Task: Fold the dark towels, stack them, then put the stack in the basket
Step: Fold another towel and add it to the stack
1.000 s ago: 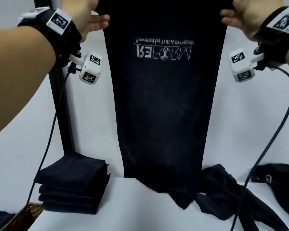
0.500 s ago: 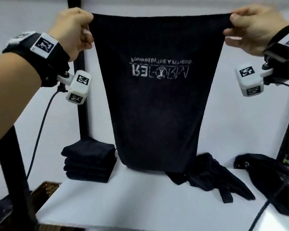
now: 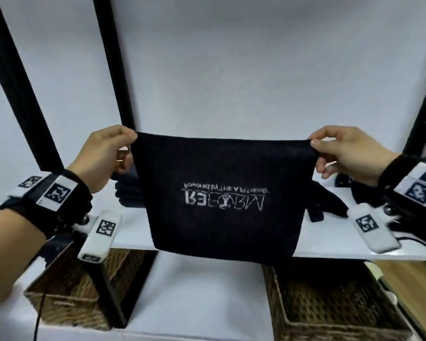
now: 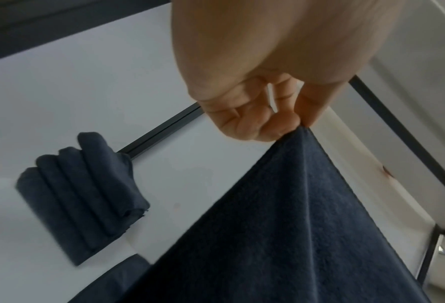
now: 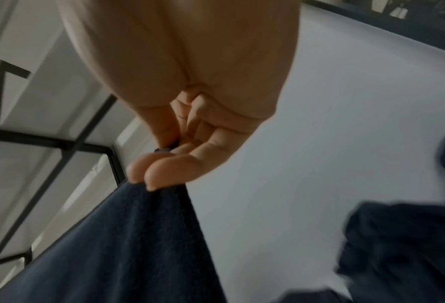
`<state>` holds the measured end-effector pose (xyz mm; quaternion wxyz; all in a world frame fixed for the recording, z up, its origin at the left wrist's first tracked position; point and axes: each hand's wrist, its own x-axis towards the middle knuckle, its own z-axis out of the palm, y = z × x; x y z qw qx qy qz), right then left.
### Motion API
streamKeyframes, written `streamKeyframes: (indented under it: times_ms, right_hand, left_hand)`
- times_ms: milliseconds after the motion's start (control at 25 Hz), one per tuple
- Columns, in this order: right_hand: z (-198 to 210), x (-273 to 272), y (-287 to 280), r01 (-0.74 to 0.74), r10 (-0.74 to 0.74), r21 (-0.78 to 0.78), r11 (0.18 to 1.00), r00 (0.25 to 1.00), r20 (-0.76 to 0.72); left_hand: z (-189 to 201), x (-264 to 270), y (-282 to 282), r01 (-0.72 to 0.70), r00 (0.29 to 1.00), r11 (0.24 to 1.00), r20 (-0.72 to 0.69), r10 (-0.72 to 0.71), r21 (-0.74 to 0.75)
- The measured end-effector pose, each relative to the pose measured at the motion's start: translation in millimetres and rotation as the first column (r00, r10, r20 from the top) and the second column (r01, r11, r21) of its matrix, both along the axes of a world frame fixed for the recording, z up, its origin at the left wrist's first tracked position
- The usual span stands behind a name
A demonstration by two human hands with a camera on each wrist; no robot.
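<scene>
- We hold the dark towel up in the air, over the white bench.
- Our left hand and right hand each pinch a top corner.
- The folded stack sits on the bench, behind the towel.
- Two baskets sit below.

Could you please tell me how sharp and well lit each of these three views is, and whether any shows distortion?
Head view: evenly lit, wide-angle bowing of the black frame posts, towel logo legible. Left wrist view: fairly sharp on the folded stack. Right wrist view: softest, the loose towels smeared and dim.
</scene>
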<state>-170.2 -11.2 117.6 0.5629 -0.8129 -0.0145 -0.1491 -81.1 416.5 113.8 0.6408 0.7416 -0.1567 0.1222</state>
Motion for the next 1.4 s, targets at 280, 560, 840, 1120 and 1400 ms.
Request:
streamKeyframes:
  times_ms: [280, 560, 840, 1120, 1400]
  right_hand:
    - [-83.3, 33.5, -1.6, 0.048, -0.041, 0.020, 0.999, 0.966, -0.253]
    - [-101.3, 195.0, -20.8, 0.322, -0.306, 0.031, 0.946, 0.923, -0.235]
    - [-171.3, 304.1, -32.6, 0.385, -0.349, -0.005, 0.923, 0.831, -0.433]
    - [-163.4, 242.8, -29.5, 0.074, -0.163, -0.269, 0.960, 0.931, -0.326]
    - [-174.4, 70.9, 11.5, -0.475, 0.155, -0.632, 0.612, 0.856, -0.493]
  left_hand:
    - [-81.0, 29.0, -19.7, -0.004, 0.990, 0.961, -0.135, 0.043, 0.276]
    - [-86.5, 192.5, -78.2, -0.166, 0.972, 0.950, -0.120, 0.203, 0.265]
    - [-145.2, 303.0, -119.9, -0.101, 0.932, 0.839, -0.244, 0.267, 0.535]
    - [-116.1, 275.6, -117.6, 0.093, 0.995, 0.665, -0.083, -0.047, 0.741]
    - [-153.7, 113.1, -51.4, 0.337, 0.905, 0.265, -0.234, -0.354, 0.903]
